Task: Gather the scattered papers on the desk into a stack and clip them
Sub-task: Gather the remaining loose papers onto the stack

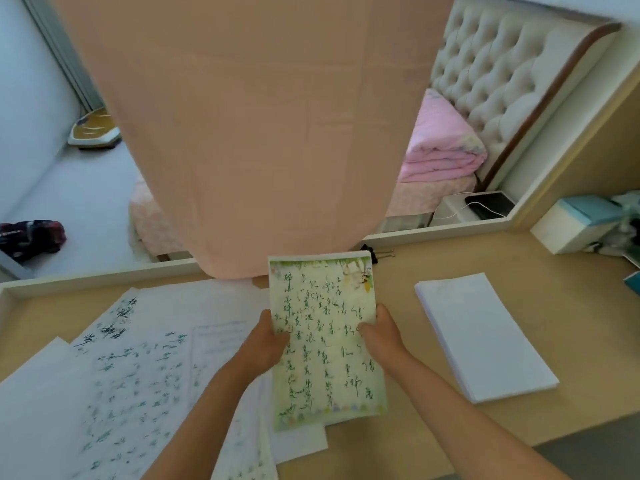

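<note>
I hold a stack of green-bordered handwritten sheets (323,337) upright above the wooden desk (408,327). My left hand (266,344) grips its left edge, thumb on the front. My right hand (381,336) grips the right edge the same way. Several loose written papers (138,368) lie spread over the desk's left half, some under my left forearm. A black binder clip (375,253) lies at the desk's back edge, just behind the held stack.
A neat pile of blank white paper (485,337) lies on the desk at right. A white and blue box (578,223) stands at the far right. A peach curtain (249,133) hangs over the desk's back edge, with a bed beyond.
</note>
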Available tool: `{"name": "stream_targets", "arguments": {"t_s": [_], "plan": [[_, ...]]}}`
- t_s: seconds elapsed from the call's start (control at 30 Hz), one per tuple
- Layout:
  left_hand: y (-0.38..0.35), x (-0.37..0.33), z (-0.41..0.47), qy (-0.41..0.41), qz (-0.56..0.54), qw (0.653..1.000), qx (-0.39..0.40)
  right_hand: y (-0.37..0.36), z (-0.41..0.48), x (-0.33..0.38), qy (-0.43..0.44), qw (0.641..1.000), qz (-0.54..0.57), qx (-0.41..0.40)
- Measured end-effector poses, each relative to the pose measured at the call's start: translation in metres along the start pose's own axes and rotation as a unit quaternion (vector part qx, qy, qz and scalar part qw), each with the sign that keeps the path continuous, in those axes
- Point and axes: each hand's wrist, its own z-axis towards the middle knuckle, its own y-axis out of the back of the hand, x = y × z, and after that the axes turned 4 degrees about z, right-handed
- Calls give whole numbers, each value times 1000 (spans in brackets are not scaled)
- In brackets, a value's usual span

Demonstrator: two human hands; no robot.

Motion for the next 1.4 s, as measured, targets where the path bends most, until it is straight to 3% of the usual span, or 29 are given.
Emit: {"name": "stream_targets", "arguments": {"t_s": [0.27,0.5,0.67,0.8,0.97,1.07,1.2,1.27,1.4], "plan": [[-174,-105,39,102,-102,989,24,176,73,-53,-25,997,-56,-40],[-287,-176,69,132,-171,974,70,288,122,-85,-26,992,-97,-75],[-345,-174,94,134,-104,976,136,329,147,-114,-37,989,-133,-43],[-362,-197,87,154,-41,983,97,343,159,-133,-62,983,-169,-28],[-373,-201,95,141,-74,984,86,338,160,-146,-80,992,-101,1],[-371,-190,103,127,-73,986,83,335,159,-148,-96,988,-122,16],[-346,-195,91,69,40,996,48,325,154,-127,-38,969,-241,-31],[-326,-185,90,56,94,994,11,306,147,-109,14,970,-239,-40],[-272,-159,78,50,116,991,-47,238,130,-72,26,988,-122,93]]}}
